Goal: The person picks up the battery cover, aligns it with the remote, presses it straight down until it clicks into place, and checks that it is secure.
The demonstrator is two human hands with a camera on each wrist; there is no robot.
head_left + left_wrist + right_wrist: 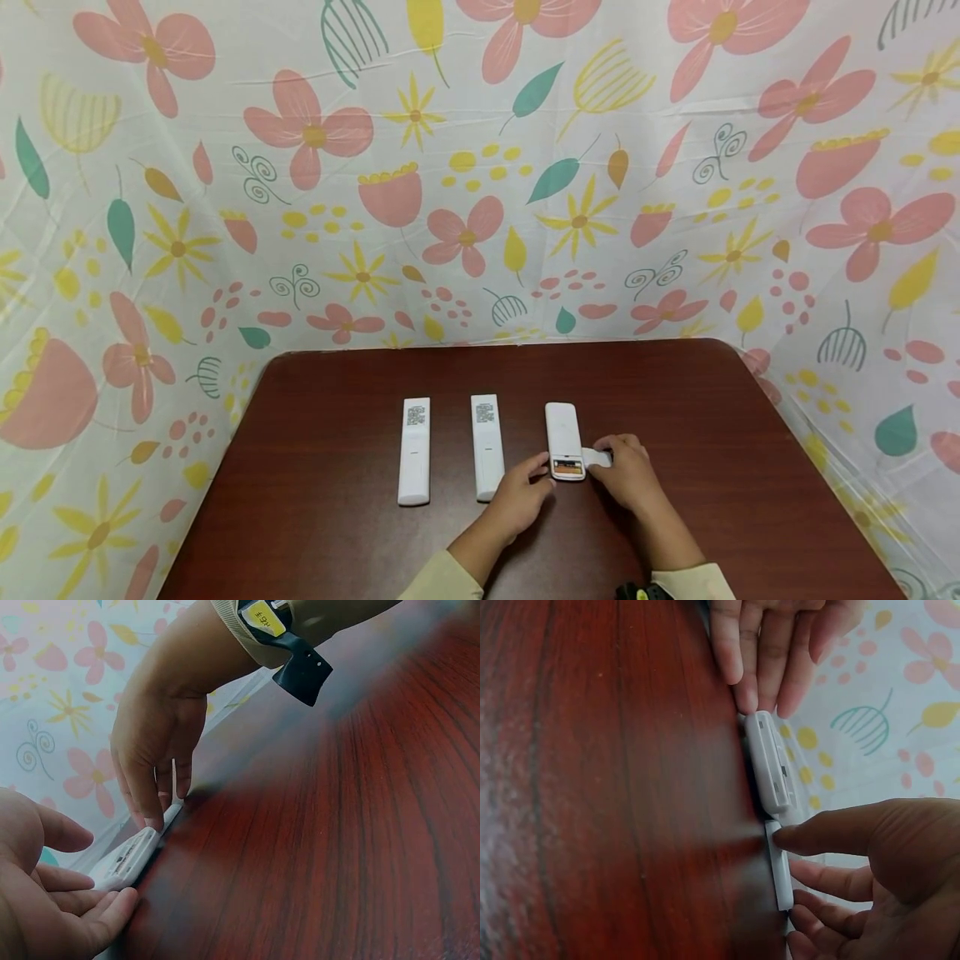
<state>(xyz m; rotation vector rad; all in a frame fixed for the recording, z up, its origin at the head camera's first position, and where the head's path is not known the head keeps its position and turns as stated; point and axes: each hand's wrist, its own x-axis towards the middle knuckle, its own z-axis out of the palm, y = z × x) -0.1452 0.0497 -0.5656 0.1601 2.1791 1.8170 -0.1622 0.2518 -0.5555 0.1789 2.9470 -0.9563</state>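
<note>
A white remote control (563, 427) lies face down on the table with its battery compartment uncovered, batteries (567, 468) showing inside. My left hand (519, 502) is at its lower left side; in the left wrist view its relaxed fingertips (120, 906) touch the remote's edge. On the other side, my right hand (628, 473) holds the white battery cover (597, 457), thumb on its near edge and fingers behind. The cover lies flat right beside the remote, as the right wrist view shows. Part of the cover is hidden by the right hand.
Two longer white remotes, a left one (414, 454) and a middle one (487, 442), lie face down to the left with their backs closed. The dark red wooden table (322, 467) meets a floral cloth (465, 167) at its back and sides.
</note>
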